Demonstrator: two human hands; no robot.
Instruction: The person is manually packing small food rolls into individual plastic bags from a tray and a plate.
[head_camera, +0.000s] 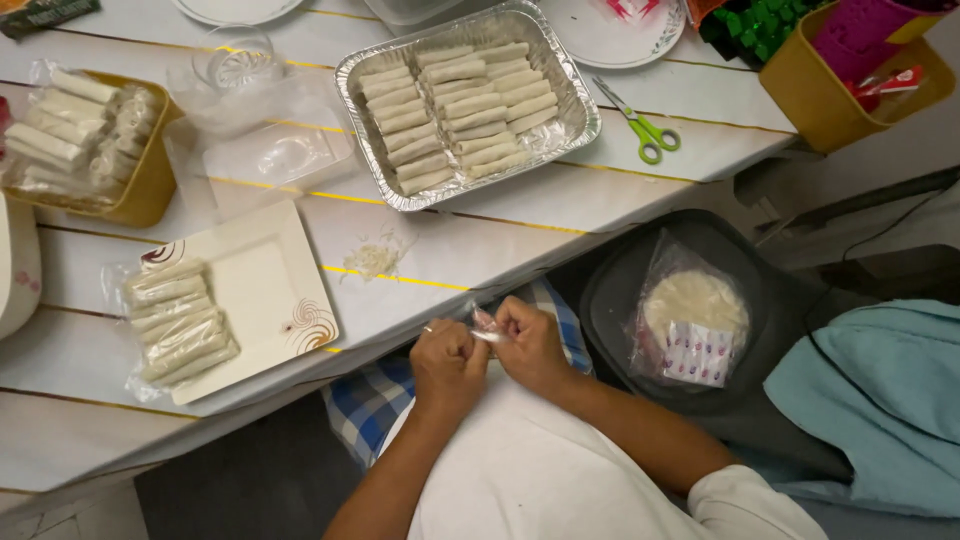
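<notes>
White plank table (520, 240) is the landmark; everything below is placed against it.

- Foil tray (352, 75), far middle of the table: two rows of pale rolled wraps (455, 115), close-packed, nearly full.
- Square cream plate (262, 290), near-left part of the table: one row of the same rolls in clear film (180, 320) lies along its left side, right half bare.
- Yellow tub (150, 185), left edge of the table: more film-wrapped rolls.
- Clear plastic lid or container (285, 150), between tub and foil tray.
- Dark seat (615, 290) off the table's near edge to the right: open bag with a stack of round wrappers (695, 305).
- Green-handled scissors (645, 130), just right of the foil tray.
- Small heap of shreds (372, 260) on the table, just past the near edge.

Hands: both at the table's near edge, over the lap. Left hand (447, 358) and right hand (527, 338) are curled tight, fingertips pinching one small clear plastic piece (486, 328) stretched between them, with a pinkish bit showing. Can't tell whether it's a packet or loose film.

Step, as I read it: working the plastic apart or open, hands pulling against each other. Next move would need a firm pinch on both sides and a steady outward pull, kept clear of the plate.
</notes>
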